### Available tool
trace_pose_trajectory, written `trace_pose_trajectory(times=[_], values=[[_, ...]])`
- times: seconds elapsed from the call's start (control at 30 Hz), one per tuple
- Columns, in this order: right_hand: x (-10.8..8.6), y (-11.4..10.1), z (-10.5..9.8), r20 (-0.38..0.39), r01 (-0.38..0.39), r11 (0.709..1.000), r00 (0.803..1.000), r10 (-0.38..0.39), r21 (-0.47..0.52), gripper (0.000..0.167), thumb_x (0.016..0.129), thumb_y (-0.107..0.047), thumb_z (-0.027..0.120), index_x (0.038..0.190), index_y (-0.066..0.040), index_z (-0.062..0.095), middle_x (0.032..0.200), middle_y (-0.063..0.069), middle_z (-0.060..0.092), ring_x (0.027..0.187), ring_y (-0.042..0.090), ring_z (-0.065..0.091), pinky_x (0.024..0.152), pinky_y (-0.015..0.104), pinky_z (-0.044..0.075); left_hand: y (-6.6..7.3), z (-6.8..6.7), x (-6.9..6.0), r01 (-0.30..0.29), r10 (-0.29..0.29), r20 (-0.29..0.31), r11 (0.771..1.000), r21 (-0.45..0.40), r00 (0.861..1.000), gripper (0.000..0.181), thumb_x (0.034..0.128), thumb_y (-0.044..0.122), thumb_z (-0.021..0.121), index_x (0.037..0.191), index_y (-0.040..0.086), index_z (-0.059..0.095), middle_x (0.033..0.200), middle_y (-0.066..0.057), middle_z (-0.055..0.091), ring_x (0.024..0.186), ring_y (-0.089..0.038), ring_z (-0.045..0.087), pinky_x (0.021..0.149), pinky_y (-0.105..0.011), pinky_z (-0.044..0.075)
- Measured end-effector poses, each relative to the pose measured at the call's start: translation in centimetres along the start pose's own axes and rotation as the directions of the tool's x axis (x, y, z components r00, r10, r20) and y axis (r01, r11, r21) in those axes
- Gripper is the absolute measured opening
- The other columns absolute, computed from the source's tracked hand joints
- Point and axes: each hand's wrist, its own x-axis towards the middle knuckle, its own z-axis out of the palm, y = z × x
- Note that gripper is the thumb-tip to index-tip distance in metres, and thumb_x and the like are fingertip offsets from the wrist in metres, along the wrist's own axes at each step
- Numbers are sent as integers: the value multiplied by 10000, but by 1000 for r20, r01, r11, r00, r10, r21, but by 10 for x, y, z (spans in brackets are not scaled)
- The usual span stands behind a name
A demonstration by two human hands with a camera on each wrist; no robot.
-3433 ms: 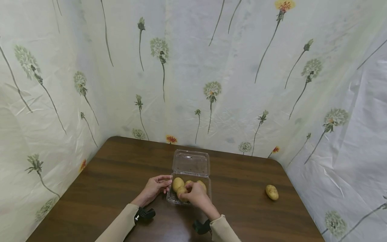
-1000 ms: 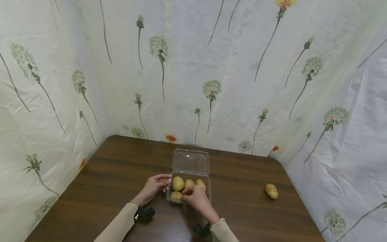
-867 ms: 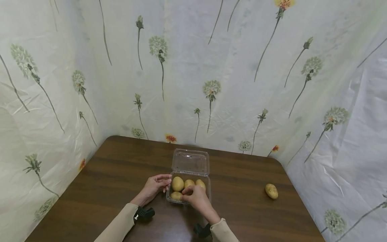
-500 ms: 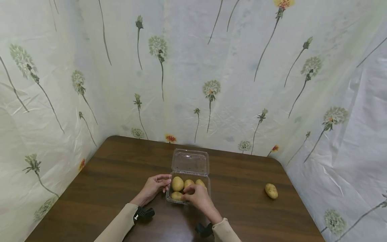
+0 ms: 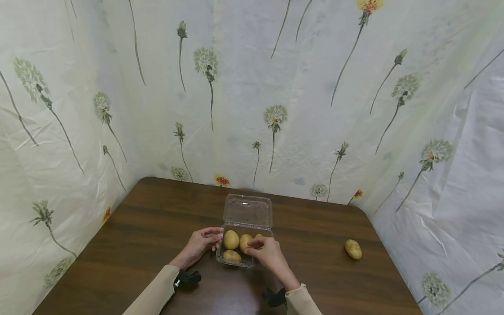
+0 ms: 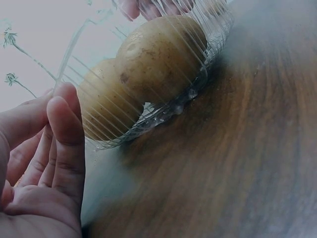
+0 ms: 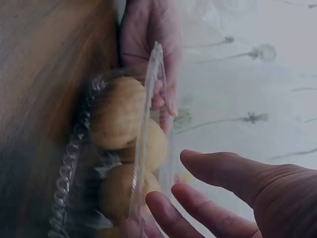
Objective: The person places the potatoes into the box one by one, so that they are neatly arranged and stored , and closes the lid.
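A clear plastic clamshell box (image 5: 248,211) stands on the table, its lid folded back. Several potatoes lie inside; one potato (image 5: 231,256) is crosswise at the near left, another potato (image 5: 231,240) behind it. My left hand (image 5: 198,244) pinches the left rim between thumb and fingers, as the left wrist view shows beside a potato (image 6: 161,59). Over the right part of the box hovers my right hand (image 5: 267,253), partly covering the rightmost potato. In the right wrist view its thumb and fingers (image 7: 218,168) are spread, with nothing between them.
A lone potato (image 5: 353,249) lies on the brown wooden table (image 5: 315,280) far to the right of the box. Flower-printed curtain cloth (image 5: 236,109) hangs behind the table and along both sides.
My right hand has let go of the near-left potato, now lying crosswise at the box's front, and has drawn back to the right. The left hand stays at the rim.
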Motion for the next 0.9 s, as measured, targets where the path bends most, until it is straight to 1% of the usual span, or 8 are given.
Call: trace_pose_trajectory(times=[0.17,0.37,0.5,0.7,0.77,0.9], values=[[-1,6,-9,-8,-18,1000,1000,19,11,280,798,-282,793,979,-75,743,970,54,733,857,187,681,666,289,530,-1,0,0,-7,7,14,1000,0,1000,514,922,182,664,1319,-101,500,806,30,676,654,-77,614,571,-203,496],[-2,12,-19,-30,-49,997,998,52,66,274,811,-236,778,1015,-61,728,979,75,734,837,181,683,638,260,531,0,0,1,-11,11,11,1000,3,1000,497,919,179,667,1308,-91,516,800,30,680,653,-73,617,572,-201,497],[-5,13,-26,-60,-73,991,995,80,108,266,802,-216,781,1013,-63,730,979,68,735,858,185,693,658,256,536,2,1,1,-9,9,7,1000,-1,1000,486,921,168,662,1309,-88,517,795,31,681,649,-72,616,570,-199,494],[-10,17,-39,-112,-94,989,988,107,114,243,805,-202,782,1016,-89,737,941,42,733,855,184,702,704,283,543,4,1,-1,-3,3,12,1000,1,1000,505,926,171,657,1324,-97,499,795,37,677,652,-72,613,569,-200,492],[-11,19,-44,-123,-110,987,985,124,116,247,806,-205,785,1024,-100,738,951,40,732,862,178,702,713,286,543,4,1,-1,-1,1,12,1000,2,1000,508,929,166,653,1328,-103,491,798,37,678,653,-71,612,569,-199,490],[-14,25,-54,-133,-154,976,976,175,155,266,810,-208,787,1046,-100,730,1005,45,727,886,177,703,710,272,549,3,1,-2,2,-2,7,1000,-3,1000,488,932,154,648,1322,-99,500,803,30,681,651,-74,613,570,-198,490]])
